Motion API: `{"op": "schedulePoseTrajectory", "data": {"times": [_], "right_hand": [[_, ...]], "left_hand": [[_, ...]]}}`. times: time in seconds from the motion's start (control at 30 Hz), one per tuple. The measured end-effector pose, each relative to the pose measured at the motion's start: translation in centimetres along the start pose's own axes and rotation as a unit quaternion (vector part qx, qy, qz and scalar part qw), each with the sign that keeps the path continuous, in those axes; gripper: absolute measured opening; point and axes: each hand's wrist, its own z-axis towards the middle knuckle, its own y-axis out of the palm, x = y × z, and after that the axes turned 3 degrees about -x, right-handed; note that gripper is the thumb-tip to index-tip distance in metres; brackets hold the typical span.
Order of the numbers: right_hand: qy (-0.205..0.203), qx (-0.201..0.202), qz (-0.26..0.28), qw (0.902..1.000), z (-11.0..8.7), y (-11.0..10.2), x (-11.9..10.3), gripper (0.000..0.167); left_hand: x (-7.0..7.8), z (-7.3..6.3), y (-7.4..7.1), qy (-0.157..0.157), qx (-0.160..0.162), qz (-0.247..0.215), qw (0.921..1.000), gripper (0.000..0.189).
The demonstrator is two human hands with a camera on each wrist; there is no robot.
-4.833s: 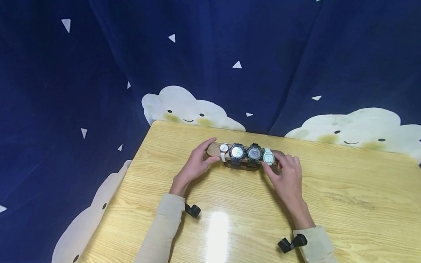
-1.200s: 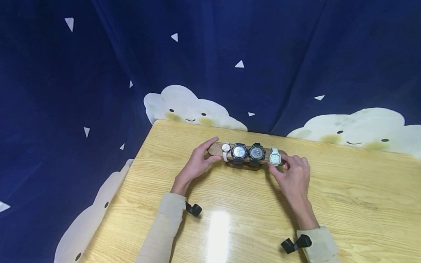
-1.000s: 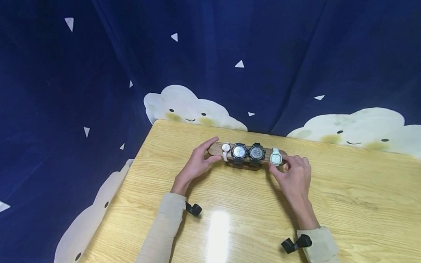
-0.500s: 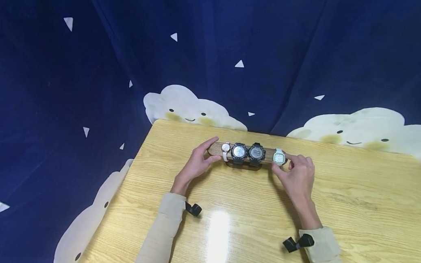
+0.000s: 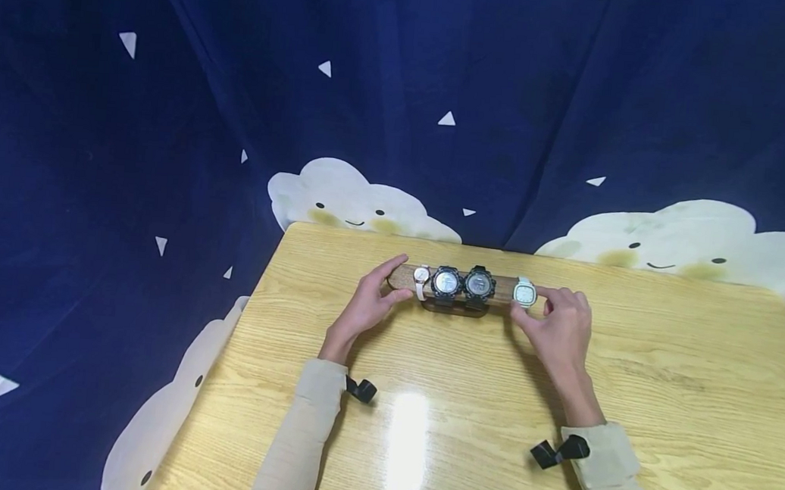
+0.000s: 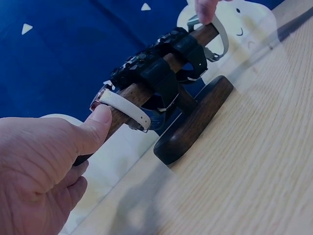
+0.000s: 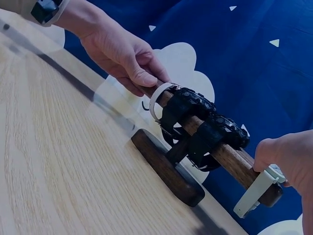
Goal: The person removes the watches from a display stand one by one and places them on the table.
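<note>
A wooden watch stand [image 5: 502,290] rises on its oval base [image 7: 166,171] near the back of the table. My left hand [image 5: 365,304] grips its left end between thumb and fingers. Beside that thumb, a small watch with a white strap [image 6: 126,108] circles the bar. Two chunky black watches [image 5: 445,282] [image 5: 479,284] sit side by side in the middle. At the bar's right end, my right hand [image 5: 560,329] pinches a mint-green square watch [image 5: 524,293] by its case. Its closed strap [image 7: 255,194] still loops the bar, close to the tip.
The light wooden table [image 5: 463,402] spreads out in front and to the right. A dark blue curtain [image 5: 402,109] with white clouds [image 5: 680,235] hangs behind the table's back edge. A black wrist mount [image 5: 559,452] sticks out from the right sleeve.
My right hand has slid the mint-green watch rightward along the bar, from beside the black watches to the right end. My left hand keeps its grip, and the other watches stay put.
</note>
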Motion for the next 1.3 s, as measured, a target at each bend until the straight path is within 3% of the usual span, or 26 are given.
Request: {"op": "schedulePoseTrajectory", "data": {"times": [1.3], "right_hand": [[0.008,-0.02,-0.027,0.9994,0.6,-1.2,0.7,0.037]], "left_hand": [[-0.1,0.0,0.0,-0.01,-0.002,0.01,0.9999,0.069]]}}
